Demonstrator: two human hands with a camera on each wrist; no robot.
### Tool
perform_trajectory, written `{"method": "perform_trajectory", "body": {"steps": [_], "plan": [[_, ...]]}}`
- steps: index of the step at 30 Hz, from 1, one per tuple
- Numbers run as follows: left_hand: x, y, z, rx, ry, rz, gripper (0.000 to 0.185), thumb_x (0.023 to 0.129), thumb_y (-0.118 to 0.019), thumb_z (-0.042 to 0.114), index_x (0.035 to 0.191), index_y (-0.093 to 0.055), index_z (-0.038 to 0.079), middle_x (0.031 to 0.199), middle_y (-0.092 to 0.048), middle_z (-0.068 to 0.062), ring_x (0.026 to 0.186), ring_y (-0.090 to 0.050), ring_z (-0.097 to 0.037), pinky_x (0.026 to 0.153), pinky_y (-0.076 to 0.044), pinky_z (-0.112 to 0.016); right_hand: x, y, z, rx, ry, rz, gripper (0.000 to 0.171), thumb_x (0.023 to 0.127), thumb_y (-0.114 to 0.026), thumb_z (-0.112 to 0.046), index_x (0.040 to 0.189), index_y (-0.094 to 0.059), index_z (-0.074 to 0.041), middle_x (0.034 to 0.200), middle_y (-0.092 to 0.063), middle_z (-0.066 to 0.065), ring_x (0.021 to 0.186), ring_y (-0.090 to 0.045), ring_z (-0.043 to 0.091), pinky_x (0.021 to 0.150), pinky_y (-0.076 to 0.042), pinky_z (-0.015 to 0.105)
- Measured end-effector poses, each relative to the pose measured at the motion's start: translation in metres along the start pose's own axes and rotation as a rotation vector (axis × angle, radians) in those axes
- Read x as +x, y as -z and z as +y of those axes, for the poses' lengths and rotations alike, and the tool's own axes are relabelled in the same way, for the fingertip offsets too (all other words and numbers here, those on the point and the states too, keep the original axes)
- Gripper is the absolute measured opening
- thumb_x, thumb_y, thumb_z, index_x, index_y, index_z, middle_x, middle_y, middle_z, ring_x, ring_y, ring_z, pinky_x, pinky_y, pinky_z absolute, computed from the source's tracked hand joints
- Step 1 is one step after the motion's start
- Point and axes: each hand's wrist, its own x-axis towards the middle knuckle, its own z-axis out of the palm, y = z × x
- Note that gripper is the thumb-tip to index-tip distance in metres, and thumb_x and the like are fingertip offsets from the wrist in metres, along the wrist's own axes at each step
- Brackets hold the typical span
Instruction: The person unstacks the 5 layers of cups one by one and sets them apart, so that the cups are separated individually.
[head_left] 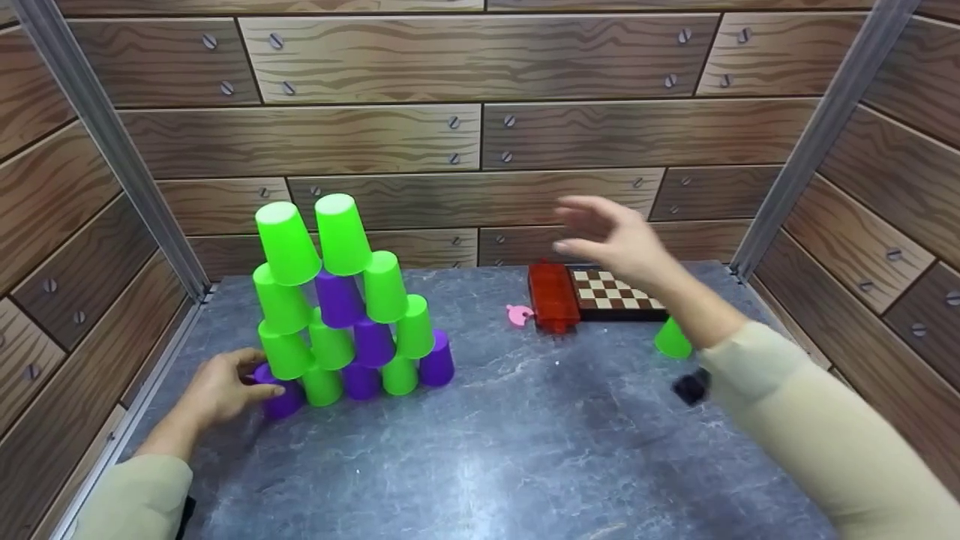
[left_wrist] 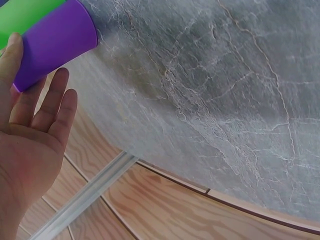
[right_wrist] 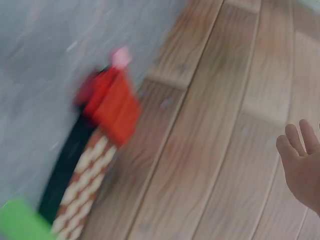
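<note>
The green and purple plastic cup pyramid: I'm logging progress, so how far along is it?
Four tiers of the green and purple plastic cup pyramid stand on the grey marbled tabletop. The left hand touches the purple bottom-corner cup. The right hand is raised, empty. One loose green cup remains beside the small wooden chessboard.

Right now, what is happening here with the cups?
A person is at a pyramid of green and purple cups on a grey table. The left hand touches the purple cup at the bottom left corner. The right hand is open in the air above a chessboard, holding nothing.
</note>
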Motion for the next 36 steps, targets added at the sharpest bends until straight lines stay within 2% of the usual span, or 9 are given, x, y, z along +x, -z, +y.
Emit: {"method": "perform_trajectory", "body": {"steps": [5,10,17,21,27,36], "plan": [[0.001,0.0,-0.001,0.006,-0.007,-0.003,0.059,0.087,-0.09,0.021,0.13,-0.064,-0.01,0.121,-0.071,-0.03,0.113,-0.068,-0.047,0.098,-0.056,-0.061,0.03,-0.049,-0.04,0.112,0.098,-0.052,0.061,0.089,-0.087,-0.009,0.145,-0.062,-0.006,0.139,-0.069,0.012,0.134,-0.062,0.032,0.111,-0.052,0.041],[0.001,0.0,-0.001,0.005,-0.017,0.003,0.059,0.086,-0.091,0.02,0.129,-0.065,-0.01,0.12,-0.071,-0.03,0.113,-0.069,-0.047,0.098,-0.056,-0.061,0.056,-0.092,-0.074,0.162,0.182,-0.082,0.059,0.087,-0.087,-0.006,0.142,-0.064,-0.003,0.135,-0.071,0.011,0.13,-0.064,0.027,0.113,-0.05,0.039],[0.002,0.0,-0.001,-0.002,-0.008,0.001,0.057,0.086,-0.09,0.018,0.13,-0.065,-0.008,0.119,-0.072,-0.028,0.111,-0.07,-0.046,0.098,-0.056,-0.06,0.08,-0.141,-0.105,0.196,0.216,-0.126,0.06,0.087,-0.089,-0.009,0.142,-0.064,-0.004,0.135,-0.071,0.011,0.128,-0.066,0.022,0.109,-0.052,0.034],[0.002,0.0,0.0,-0.005,-0.018,0.001,0.056,0.085,-0.091,0.018,0.129,-0.066,-0.008,0.117,-0.073,-0.027,0.11,-0.07,-0.045,0.097,-0.057,-0.06,0.088,-0.162,-0.116,0.199,0.196,-0.138,0.064,0.087,-0.089,-0.011,0.145,-0.062,-0.006,0.137,-0.069,0.012,0.127,-0.064,0.019,0.11,-0.052,0.033],[0.001,0.001,0.001,0.003,-0.019,-0.006,0.055,0.085,-0.091,0.019,0.127,-0.067,-0.006,0.118,-0.073,-0.027,0.111,-0.07,-0.045,0.097,-0.056,-0.06,0.094,-0.185,-0.12,0.18,0.142,-0.179,0.067,0.089,-0.087,-0.016,0.149,-0.058,-0.012,0.142,-0.064,0.013,0.13,-0.061,0.02,0.105,-0.054,0.031],[0.001,0.001,0.001,-0.002,-0.006,-0.01,0.055,0.085,-0.091,0.018,0.127,-0.066,-0.007,0.12,-0.072,-0.029,0.112,-0.069,-0.046,0.098,-0.056,-0.061,0.098,-0.207,-0.115,0.169,0.129,-0.211,0.067,0.091,-0.087,-0.016,0.15,-0.055,-0.014,0.134,-0.066,0.007,0.12,-0.064,0.017,0.097,-0.055,0.03]]}}
